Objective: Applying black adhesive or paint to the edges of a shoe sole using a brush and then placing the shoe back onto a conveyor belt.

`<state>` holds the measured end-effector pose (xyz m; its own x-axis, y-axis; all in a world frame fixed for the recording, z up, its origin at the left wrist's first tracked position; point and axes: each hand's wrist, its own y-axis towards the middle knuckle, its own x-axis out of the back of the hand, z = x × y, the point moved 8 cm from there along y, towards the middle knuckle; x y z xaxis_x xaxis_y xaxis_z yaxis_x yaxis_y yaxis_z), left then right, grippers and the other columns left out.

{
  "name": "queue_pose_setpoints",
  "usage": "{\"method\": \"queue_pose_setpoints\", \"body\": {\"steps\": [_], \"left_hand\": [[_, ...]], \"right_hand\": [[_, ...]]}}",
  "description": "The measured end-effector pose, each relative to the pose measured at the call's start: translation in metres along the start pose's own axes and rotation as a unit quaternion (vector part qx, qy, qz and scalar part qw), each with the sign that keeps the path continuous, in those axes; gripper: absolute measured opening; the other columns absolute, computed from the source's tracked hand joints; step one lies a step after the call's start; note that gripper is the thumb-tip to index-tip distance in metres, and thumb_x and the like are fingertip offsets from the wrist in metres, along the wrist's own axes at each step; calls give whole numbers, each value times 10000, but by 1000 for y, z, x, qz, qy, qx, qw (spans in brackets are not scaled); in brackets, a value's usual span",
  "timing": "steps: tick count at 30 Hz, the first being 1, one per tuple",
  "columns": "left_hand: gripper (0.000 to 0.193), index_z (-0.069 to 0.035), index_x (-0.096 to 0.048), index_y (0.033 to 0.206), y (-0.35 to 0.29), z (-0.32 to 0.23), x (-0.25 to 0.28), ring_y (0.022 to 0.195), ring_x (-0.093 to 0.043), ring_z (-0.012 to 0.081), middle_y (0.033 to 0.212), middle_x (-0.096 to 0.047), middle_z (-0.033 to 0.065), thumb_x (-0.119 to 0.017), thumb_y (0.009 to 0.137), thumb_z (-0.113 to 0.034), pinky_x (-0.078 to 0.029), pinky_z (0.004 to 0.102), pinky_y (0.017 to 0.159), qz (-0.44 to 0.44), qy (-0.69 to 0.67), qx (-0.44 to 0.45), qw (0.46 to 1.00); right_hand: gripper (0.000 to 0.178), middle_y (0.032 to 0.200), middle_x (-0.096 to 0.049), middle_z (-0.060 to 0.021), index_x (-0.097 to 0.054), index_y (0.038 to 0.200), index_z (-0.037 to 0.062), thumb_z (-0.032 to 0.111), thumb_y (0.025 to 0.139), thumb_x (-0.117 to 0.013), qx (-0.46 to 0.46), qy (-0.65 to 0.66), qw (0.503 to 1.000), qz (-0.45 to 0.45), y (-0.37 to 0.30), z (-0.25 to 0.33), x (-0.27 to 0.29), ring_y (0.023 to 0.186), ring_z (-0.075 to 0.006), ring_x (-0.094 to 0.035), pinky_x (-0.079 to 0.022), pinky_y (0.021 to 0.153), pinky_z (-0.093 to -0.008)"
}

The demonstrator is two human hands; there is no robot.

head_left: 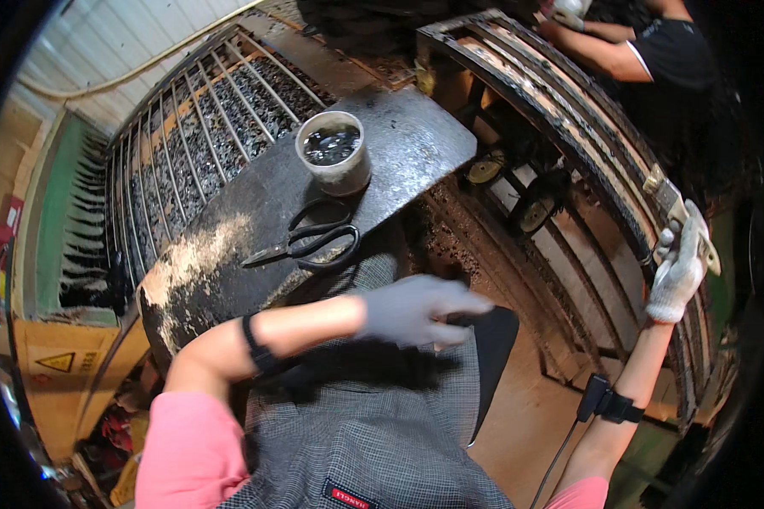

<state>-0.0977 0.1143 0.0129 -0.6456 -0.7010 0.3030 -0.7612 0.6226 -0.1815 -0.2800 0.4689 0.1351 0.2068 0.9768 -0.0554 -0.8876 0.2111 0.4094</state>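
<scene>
My right hand [677, 267], in a white knit glove, grips a flat paintbrush [671, 202] with pale bristles at the dark-coated slatted rack on the right. Above my lap hovers my left hand [416, 312] in a grey glove, somewhat blurred. Its thumb and fingers are apart, and I see nothing held between them. Ahead of it, black-handled scissors [306, 248] lie on a worn dark board [407, 127]. Behind the scissors stands a whitish plastic tub [341, 174] with glossy black liquid in it.
A long, dark-coated slatted rack [560, 119] curves along my right side. Behind it a co-worker [679, 55] in a dark shirt reaches toward it. A barred metal grille [199, 127] over black-spattered material lies to the left. Round machine parts [536, 212] show below the rack.
</scene>
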Motion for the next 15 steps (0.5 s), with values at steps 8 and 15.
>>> {"method": "queue_pose_setpoints", "body": {"steps": [8, 15], "left_hand": [[253, 18, -722, 1225, -278, 39, 70, 1034, -739, 196, 1167, -756, 124, -684, 978, -23, -587, 318, 954, -485, -132, 99, 859], [328, -80, -730, 1260, -430, 62, 134, 1214, -690, 278, 1235, -750, 144, -747, 958, -207, -500, 405, 1090, -560, 305, 189, 747]], "right_hand": [[243, 1117, -727, -129, -725, 1164, 56, 80, 923, -720, 393, -244, 844, 272, -126, 84, -255, 983, -274, -686, -547, 894, -379], [597, 1105, -721, -177, -690, 1331, 139, 219, 759, -842, 301, -138, 808, 487, -149, 1, -444, 1063, -303, -699, -546, 969, -394]]}}
